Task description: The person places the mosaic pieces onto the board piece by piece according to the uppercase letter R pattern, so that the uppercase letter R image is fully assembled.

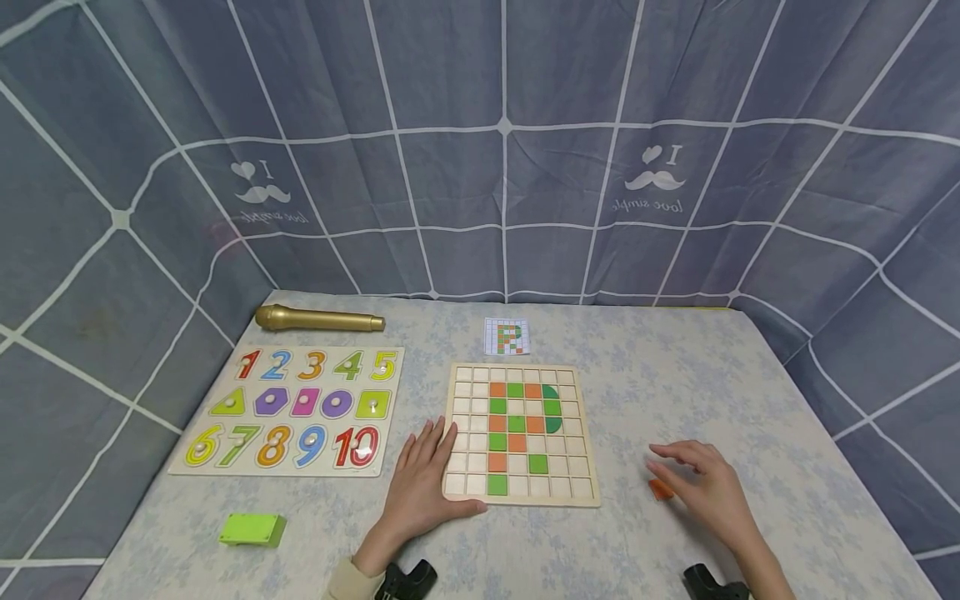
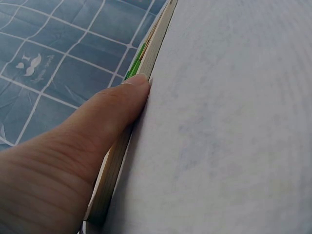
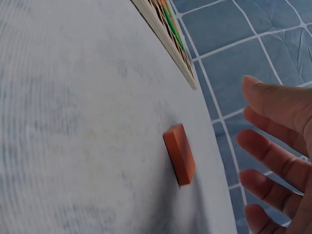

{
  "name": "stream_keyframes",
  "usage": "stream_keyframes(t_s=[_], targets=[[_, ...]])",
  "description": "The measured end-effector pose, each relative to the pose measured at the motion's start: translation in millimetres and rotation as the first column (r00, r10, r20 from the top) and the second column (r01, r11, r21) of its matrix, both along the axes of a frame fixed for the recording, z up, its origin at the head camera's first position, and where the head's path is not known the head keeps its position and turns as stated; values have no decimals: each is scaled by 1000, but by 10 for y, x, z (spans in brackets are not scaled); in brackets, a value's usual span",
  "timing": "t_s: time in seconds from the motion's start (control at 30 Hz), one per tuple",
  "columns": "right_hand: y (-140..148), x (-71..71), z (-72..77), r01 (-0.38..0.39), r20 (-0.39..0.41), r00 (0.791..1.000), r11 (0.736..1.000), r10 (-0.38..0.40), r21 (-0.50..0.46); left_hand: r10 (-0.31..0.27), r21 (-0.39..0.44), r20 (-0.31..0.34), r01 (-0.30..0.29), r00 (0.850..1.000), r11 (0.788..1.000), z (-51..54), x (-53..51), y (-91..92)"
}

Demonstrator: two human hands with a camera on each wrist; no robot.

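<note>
A wooden grid board (image 1: 461, 492) lies in the middle of the table, with orange and green square tiles and two rounded dark green pieces in its cells. Against its lower left corner rests my left hand (image 1: 422, 479), fingers straight along the left side and thumb on the near edge. The left wrist view shows that thumb (image 2: 114, 102) touching the board's wooden edge (image 2: 158, 44). Right of the board, my right hand (image 1: 705, 487) hovers with fingers loosely bent and apart, holding nothing. An orange square tile (image 3: 180, 153) lies on the table below it, apart from the fingertips.
Behind the board lies a small pattern card (image 1: 507, 337). To the left are a number-and-shape puzzle board (image 1: 285, 421), a gold microphone (image 1: 318, 319) and a bright green block (image 1: 252, 530). A grid-patterned curtain (image 1: 502, 183) hangs around the table.
</note>
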State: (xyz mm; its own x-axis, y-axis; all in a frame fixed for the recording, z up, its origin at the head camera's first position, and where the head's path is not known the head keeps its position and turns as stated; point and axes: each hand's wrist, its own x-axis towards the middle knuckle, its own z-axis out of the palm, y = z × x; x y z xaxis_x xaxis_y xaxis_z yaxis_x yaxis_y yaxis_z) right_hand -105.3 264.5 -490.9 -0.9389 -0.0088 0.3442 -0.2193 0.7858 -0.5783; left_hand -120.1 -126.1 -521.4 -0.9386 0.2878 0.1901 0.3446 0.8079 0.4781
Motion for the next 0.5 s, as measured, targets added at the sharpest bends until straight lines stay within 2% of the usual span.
stream_keyframes(t_s=[0.3, 0.5], targets=[[120, -1, -55, -44, 79, 996, 999, 43, 19, 1, -2, 1, -1, 1000, 1000, -5, -1, -1], [157, 1, -74, -84, 73, 994, 996, 81, 27, -2, 5, 0, 2, 1000, 1000, -4, 0, 1]])
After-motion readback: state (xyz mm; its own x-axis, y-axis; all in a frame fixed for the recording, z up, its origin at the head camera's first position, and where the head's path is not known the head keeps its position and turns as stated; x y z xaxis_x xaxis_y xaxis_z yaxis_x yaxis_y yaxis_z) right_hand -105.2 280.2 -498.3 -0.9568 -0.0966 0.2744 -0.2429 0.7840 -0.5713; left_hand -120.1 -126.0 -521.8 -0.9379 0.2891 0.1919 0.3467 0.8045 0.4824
